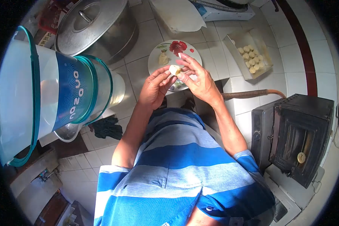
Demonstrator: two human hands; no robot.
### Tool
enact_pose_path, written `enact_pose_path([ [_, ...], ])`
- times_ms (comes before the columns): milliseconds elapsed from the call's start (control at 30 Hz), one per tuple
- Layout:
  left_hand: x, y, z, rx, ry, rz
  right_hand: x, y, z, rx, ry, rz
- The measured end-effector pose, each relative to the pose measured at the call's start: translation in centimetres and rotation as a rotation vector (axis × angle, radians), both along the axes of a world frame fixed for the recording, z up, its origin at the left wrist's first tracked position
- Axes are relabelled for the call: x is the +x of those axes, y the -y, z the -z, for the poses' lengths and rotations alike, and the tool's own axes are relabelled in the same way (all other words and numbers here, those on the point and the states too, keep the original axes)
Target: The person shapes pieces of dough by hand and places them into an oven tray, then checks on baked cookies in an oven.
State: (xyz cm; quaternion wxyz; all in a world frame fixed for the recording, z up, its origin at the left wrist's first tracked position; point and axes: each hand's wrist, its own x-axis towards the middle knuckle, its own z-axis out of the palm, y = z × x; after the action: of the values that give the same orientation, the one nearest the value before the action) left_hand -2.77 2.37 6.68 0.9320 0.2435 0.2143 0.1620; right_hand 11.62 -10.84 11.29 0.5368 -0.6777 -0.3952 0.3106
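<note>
My left hand (154, 88) and my right hand (201, 84) meet above a round plate (153, 68) with a red flower print. Between their fingertips is a small pale dough ball (174, 69) with a yellowish lower side. The left fingers are closed on it from the left. On the right, the thumb presses against it while other fingers are raised and partly spread. A lump of pale dough (163, 58) lies on the plate, left of the flower.
A tray (263, 70) at the back right holds several pale round pieces. A large lidded metal pot (118, 45) and white buckets (45, 86) with green rims stand at left. A black toaster oven (301, 132) is at right, and a dark cloth (107, 128) lies lower left.
</note>
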Motion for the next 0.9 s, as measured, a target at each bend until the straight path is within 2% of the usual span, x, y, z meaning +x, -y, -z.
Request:
enact_pose_path([
  [33,-0.1,-0.1,0.0,0.002,0.0,-0.002,0.0,0.0,-0.1,0.007,0.187,-0.006],
  [167,-0.3,-0.1,0.1,-0.048,0.004,0.016,-0.4,-0.1,0.7,0.158,0.304,0.03],
  [433,0.0,0.9,-1.3,-0.011,-0.007,0.008,-1.1,-0.3,0.4,0.184,0.187,0.172],
  [667,0.0,1.2,-1.2,0.055,-0.069,0.034,-1.1,-0.2,0.8,0.203,0.197,0.19],
  [767,0.2,1.2,-1.0,0.034,-0.057,0.028,-1.0,-0.2,0.9,0.177,0.096,0.142],
  [833,0.3,1.3,-1.0,0.03,-0.042,0.024,-0.9,-0.1,0.9,0.226,-0.134,0.132],
  [900,0.3,1.4,-1.2,-0.008,-0.037,-0.02,-0.8,0.1,1.0,0.214,-0.149,0.122],
])
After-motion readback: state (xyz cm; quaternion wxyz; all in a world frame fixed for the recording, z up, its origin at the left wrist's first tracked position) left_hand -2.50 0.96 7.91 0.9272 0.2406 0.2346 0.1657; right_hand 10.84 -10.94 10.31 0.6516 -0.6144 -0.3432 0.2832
